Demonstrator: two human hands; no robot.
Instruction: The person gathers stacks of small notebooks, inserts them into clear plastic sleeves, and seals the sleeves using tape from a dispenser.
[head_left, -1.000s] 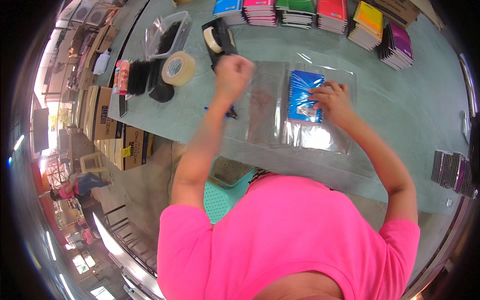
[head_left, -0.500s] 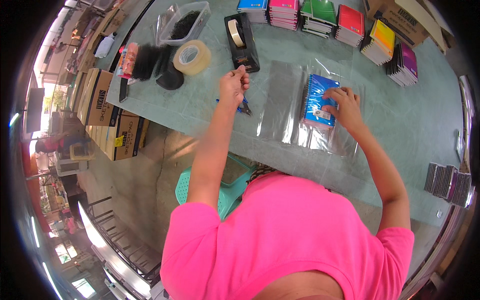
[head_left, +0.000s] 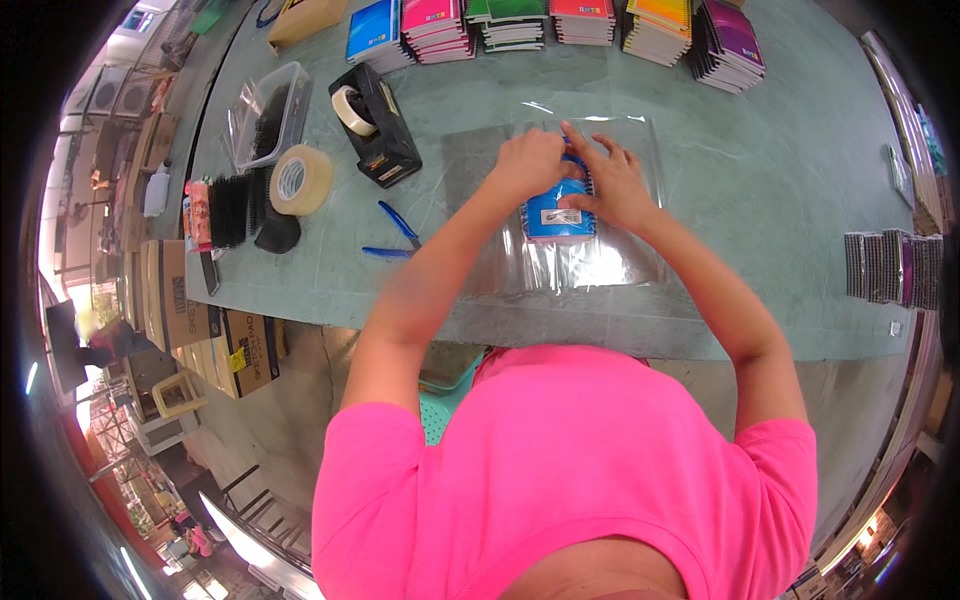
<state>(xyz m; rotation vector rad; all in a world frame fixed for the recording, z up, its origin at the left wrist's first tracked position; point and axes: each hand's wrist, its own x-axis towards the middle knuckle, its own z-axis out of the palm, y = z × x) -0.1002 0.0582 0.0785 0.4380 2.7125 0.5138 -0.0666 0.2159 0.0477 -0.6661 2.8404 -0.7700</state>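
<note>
A blue spiral notebook (head_left: 560,218) lies on a clear plastic sheet (head_left: 625,268) in front of me, with a small white label near its lower edge. My left hand (head_left: 533,163) is at the notebook's upper left, its fingers curled together; what they hold, if anything, is hidden. On the right side of the cover rests my right hand (head_left: 618,188), fingers spread, thumb lying across the blue surface. The two hands nearly meet over the upper part of the notebook. Left of the sheet are blue-handled cutters (head_left: 402,232), partly covered by my left forearm.
A black tape dispenser (head_left: 385,130) stands left of the sheet. Beyond it are a clear tape roll (head_left: 301,180), black brushes (head_left: 235,210) and a plastic tub (head_left: 285,115). Stacks of coloured notebooks (head_left: 515,35) line the far side. More books (head_left: 893,268) lie at the right.
My left hand has moved from beside the tape dispenser rightward onto the notebook. My right hand stays on the cover, its fingers now more spread. The view has shifted.
</note>
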